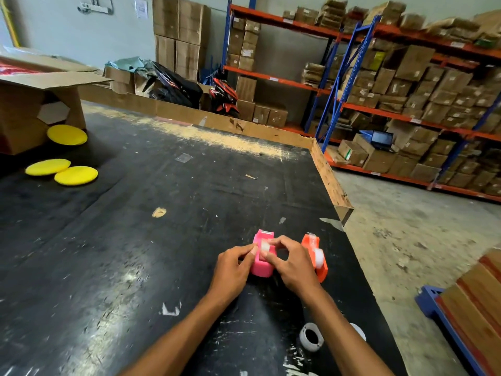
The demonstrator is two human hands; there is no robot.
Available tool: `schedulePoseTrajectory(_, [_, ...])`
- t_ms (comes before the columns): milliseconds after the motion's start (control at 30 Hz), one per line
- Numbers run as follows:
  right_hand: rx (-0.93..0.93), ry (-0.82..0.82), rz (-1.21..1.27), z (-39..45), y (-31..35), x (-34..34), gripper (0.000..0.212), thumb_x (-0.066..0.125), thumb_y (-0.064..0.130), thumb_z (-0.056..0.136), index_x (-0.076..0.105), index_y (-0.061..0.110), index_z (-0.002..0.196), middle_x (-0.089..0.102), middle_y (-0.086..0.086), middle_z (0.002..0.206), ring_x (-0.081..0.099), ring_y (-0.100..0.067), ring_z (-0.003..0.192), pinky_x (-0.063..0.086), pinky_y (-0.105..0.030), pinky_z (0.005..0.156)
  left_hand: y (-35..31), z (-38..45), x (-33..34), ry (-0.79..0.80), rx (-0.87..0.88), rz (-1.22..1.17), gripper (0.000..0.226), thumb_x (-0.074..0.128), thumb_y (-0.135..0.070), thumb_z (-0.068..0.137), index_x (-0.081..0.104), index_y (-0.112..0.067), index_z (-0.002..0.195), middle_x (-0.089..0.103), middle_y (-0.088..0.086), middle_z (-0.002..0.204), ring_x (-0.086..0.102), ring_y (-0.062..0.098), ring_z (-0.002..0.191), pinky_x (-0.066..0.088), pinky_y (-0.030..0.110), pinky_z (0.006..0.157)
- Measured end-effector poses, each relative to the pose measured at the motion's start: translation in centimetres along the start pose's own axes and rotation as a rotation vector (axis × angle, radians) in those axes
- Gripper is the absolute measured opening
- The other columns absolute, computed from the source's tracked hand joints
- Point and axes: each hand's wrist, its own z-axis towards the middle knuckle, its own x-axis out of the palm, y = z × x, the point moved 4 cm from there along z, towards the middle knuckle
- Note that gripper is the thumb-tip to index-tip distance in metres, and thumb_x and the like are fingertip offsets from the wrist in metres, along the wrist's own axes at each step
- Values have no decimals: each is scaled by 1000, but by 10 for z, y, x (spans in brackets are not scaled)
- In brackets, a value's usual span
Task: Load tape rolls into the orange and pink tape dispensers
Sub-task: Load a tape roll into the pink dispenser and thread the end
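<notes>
The orange dispenser (315, 255) looks loaded, while both hands' grips, left hand (235, 267) and right hand (292, 263), pinch a tape roll (264, 248) into the pink dispenser (261, 264).

Glossy pink plastic dispenser (261, 260), scuffed matt black table (135, 240), cardboard box (29, 104)

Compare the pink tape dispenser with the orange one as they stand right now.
The pink dispenser has both hands on it, left hand and right hand, pressing a tape roll into its slot; the orange dispenser stands untouched to the right. The orange one already carries a seated roll; whether the pink one's is fully seated is unclear. Both stand upright on the black table, side by side.
</notes>
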Motion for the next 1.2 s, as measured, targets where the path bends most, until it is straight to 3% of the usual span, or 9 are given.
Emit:
schedulePoseTrajectory(133, [-9, 13, -48, 3, -2, -1, 21, 68, 34, 82, 70, 19, 95, 72, 4, 100, 63, -16, 96, 50, -40, 89, -2, 1, 2, 0, 28, 19, 20, 54, -34, 90, 64, -43, 104, 78, -8, 97, 71, 5, 91, 56, 42, 84])
schedulePoseTrajectory(367, [-27, 80, -257, 2, 8, -2, 21, 62, 33, 84, 66, 15, 95, 71, -6, 99, 61, -23, 96, 48, -40, 88, -2, 1, 1, 13, 5, 23, 24, 56, -31, 90, 74, -28, 106, 78, -10, 96, 71, 3, 90, 57, 38, 84])
schedulePoseTrajectory(600, [157, 60, 77, 13, 6, -8, 23, 64, 20, 86, 68, 9, 106, 68, 0, 96, 63, -14, 92, 49, -26, 84, -3, 0, 0, -8, -21, 44, 27, 60, -29, 89, 73, -22, 111, 77, -7, 101, 68, 0, 92, 56, 26, 83])
schedulePoseTrajectory(667, [174, 99, 31, 21, 5, -7, 17, 59, 21, 90, 73, 13, 94, 72, -1, 89, 65, -15, 86, 49, -31, 80, -3, 0, 1, -20, -49, 36, 30, 63, -30, 87, 72, -20, 114, 77, -5, 102, 68, 1, 90, 55, 20, 79])
schedulePoseTrajectory(700, [183, 124, 9, 24, 5, -6, 21, 57, 22, 90, 73, 18, 78, 71, 1, 75, 62, -13, 73, 48, -32, 73, -3, 1, 1, -26, -58, 30, 31, 65, -31, 85, 72, -20, 113, 77, -4, 100, 68, 1, 88, 54, 19, 77])
schedulePoseTrajectory(767, [210, 173, -26, 28, 5, -4, 41, 57, 22, 90, 60, 22, 50, 54, 8, 51, 46, -7, 51, 37, -28, 56, -4, 1, 1, -30, -62, 19, 32, 68, -30, 83, 73, -18, 112, 77, -3, 97, 67, -1, 84, 53, 17, 75])
schedulePoseTrajectory(800, [222, 187, -29, 31, 4, -3, 42, 58, 22, 89, 57, 21, 47, 51, 7, 49, 42, -7, 50, 34, -27, 54, -5, 1, 2, -28, -61, 12, 33, 69, -31, 82, 73, -18, 112, 77, -3, 97, 67, -2, 82, 53, 16, 74])
schedulePoseTrajectory(967, [176, 187, 37, 45, -1, -2, 9, 71, 14, 82, 74, 5, 79, 67, -4, 72, 58, -10, 68, 45, -24, 65, -3, 2, 2, -45, -75, 13, 34, 71, -34, 80, 73, -18, 110, 77, -3, 96, 67, -1, 81, 53, 18, 73])
schedulePoseTrajectory(1200, [62, 192, -26, 63, -2, -2, 15, 72, 17, 82, 73, 2, 82, 68, -5, 72, 58, -11, 66, 46, -27, 63, 1, 3, 3, -62, -87, 21, 36, 72, -33, 79, 73, -19, 112, 78, -2, 97, 70, 5, 84, 56, 24, 76])
